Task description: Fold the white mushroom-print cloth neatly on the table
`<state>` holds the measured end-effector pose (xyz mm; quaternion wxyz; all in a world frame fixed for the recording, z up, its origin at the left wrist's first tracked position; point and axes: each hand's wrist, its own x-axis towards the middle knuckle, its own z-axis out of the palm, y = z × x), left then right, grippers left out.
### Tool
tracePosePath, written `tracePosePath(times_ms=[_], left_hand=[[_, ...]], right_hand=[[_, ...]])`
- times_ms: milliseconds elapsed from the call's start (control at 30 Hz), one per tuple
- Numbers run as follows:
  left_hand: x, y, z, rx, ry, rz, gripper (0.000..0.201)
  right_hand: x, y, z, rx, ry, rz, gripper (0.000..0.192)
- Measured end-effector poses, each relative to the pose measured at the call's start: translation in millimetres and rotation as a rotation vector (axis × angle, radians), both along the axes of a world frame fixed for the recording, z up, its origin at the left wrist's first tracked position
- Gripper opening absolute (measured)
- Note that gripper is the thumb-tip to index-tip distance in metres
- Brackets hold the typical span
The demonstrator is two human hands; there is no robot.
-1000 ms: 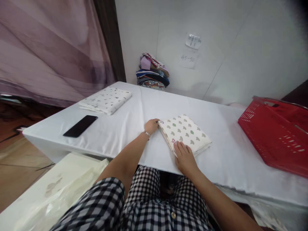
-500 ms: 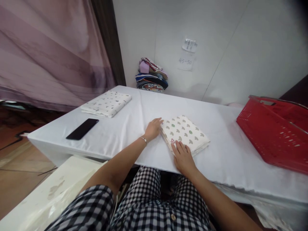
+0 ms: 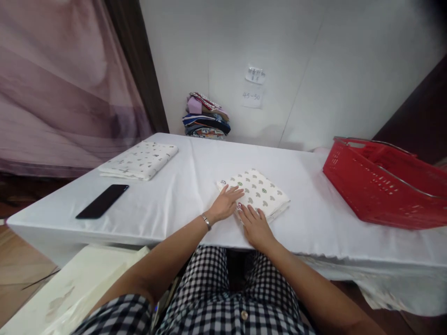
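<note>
Two bare hands rest flat on a folded cloth printed with small grey and green shapes [image 3: 256, 193], which lies near the front edge at the middle of a counter covered in a white sheet [image 3: 188, 186]. Left hand [image 3: 225, 204], with a thin bracelet at the wrist, lies palm down on the cloth's near left corner, fingers spread and gripping nothing. Right hand [image 3: 254, 223] lies just beside it, palm down, fingertips on the cloth's near edge, likewise open and holding nothing. That cloth already looks folded into a compact, neat rectangle, so the folding seems done or nearly so, with only pressing it flat or moving it seemingly left. Well apart to the left, toward the counter's far corner, lies a second folded cloth, white with a small print [image 3: 139, 159]; this one appears finished too. Nearer the front left lies a dark phone [image 3: 102, 207], face up. At the counter's right end sits a red plastic basket [image 3: 377, 186], tilted; its contents cannot be seen. Behind the counter, against the white wall, stands a stack of colourful folded fabrics [image 3: 206, 116], with two small paper notes [image 3: 253, 88] stuck on the wall above it. Black and white checked clothing fills the bottom of the view.
</note>
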<state>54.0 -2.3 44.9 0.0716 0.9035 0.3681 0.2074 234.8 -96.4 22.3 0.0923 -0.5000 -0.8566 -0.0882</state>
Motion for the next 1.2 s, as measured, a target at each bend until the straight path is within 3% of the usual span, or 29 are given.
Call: tracePosePath(times_ms=[133, 267, 433, 500, 600, 700, 767, 1033, 1200], left_hand=[[10, -14, -10.3, -0.018, 0.007, 0.006, 0.041], [8, -11, -21.4, 0.002, -0.018, 0.012, 0.041], [10, -11, -21.0, 0.007, -0.033, 0.039, 0.041], [18, -20, -16.1, 0.026, -0.052, 0.055, 0.040], [36, -42, -8.6, 0.075, -0.065, -0.022, 0.040], [53, -62, -7.5, 0.088, -0.044, -0.106, 0.042], [60, -69, -10.9, 0.083, -0.032, -0.096, 0.042], [63, -71, -17.1, 0.097, -0.021, -0.053, 0.040], [63, -72, -17.0, 0.110, 0.015, -0.063, 0.039]], right_hand=[[6, -5, -1.5, -0.004, 0.039, 0.042, 0.051], [17, -20, -0.4, -0.014, 0.086, 0.102, 0.050], [38, -25, 15.3, -0.073, 0.278, 0.166, 0.045], [56, -14, 22.3, -0.014, 0.449, 0.092, 0.040], [93, 10, 27.1, 0.071, 0.787, -0.183, 0.035], [130, 33, 26.3, -0.044, 1.071, -0.564, 0.033], [147, 45, 24.9, -0.134, 1.153, -0.714, 0.034], [157, 74, 18.3, -0.295, 1.098, -0.779, 0.029], [157, 84, 11.9, -0.262, 1.000, -0.793, 0.016]])
